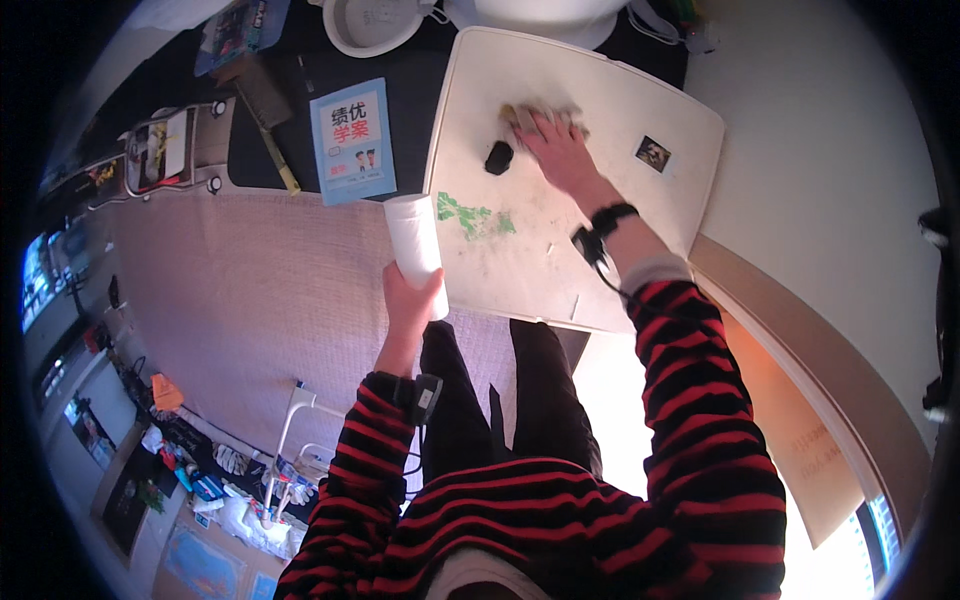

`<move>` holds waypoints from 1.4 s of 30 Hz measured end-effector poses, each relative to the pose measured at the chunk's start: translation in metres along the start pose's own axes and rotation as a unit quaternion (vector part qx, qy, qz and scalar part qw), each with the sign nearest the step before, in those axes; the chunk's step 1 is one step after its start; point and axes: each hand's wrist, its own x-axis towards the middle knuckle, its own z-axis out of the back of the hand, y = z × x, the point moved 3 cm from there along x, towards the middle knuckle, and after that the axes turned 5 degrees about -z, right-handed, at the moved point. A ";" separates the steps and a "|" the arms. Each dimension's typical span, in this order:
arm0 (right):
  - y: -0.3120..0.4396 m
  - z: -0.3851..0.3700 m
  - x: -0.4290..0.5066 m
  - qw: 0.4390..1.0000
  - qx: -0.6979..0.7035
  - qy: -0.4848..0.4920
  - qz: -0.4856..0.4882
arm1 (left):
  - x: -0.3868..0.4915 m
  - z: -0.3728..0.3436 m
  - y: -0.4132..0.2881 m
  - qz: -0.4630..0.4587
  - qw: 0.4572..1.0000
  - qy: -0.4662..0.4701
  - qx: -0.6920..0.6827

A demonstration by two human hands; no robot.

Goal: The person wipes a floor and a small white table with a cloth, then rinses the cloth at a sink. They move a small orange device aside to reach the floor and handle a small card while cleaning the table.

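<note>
My left hand [412, 296] is wrapped around a white paper roll [414, 232], held upright-tilted at the left edge of a white folding tabletop [600, 82]. With fingers spread, my right hand [553, 146] presses a crumpled greyish-brown cloth [517, 115] against that surface. Motion blurs the cloth, and my palm hides part of it. Just left of my right hand is a black rounded patch or object [499, 157]; I cannot tell which. Green flaky residue [469, 216] and grey smudges mark the surface nearer to me. A small dark picture [653, 154] lies to the right.
On the dark table at left are a blue-edged workbook [354, 142] and a yellowish stick [279, 161]. A white pan [373, 26] and a white rounded vessel [540, 19] stand behind. A wall [810, 135] borders the right. A metal-framed stand [289, 442] is on the lower left.
</note>
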 end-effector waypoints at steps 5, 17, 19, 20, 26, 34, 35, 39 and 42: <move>0.006 0.010 -0.144 0.993 -0.053 0.106 0.002 | -0.003 0.002 -0.011 -0.039 0.999 0.032 -0.017; -0.169 0.050 0.043 0.993 -0.034 -0.008 -0.111 | 0.007 -0.062 -0.017 0.006 0.984 0.092 -0.153; -0.150 0.025 0.026 0.983 -0.074 -0.002 -0.170 | 0.013 -0.075 -0.025 -0.016 0.985 0.067 -0.158; -0.134 0.015 0.002 0.980 -0.096 0.009 -0.173 | 0.015 -0.080 -0.030 -0.021 0.984 0.055 -0.169; -0.024 0.010 -0.133 0.998 0.005 0.038 -0.059 | 0.027 -0.093 -0.071 -0.060 0.990 0.071 -0.105; -0.178 0.054 0.005 0.981 0.089 -0.003 -0.171 | 0.023 -0.099 -0.074 -0.108 0.980 0.083 -0.146; -0.201 0.058 0.009 0.985 0.031 -0.015 -0.170 | 0.020 -0.101 -0.070 -0.093 0.981 0.088 -0.144; -0.189 0.029 -0.057 0.974 -0.025 0.028 -0.223 | 0.013 -0.108 -0.061 -0.071 0.979 0.111 -0.153; -0.136 0.017 -0.135 0.966 0.023 0.069 -0.248 | 0.008 -0.106 -0.061 -0.069 0.986 0.107 -0.110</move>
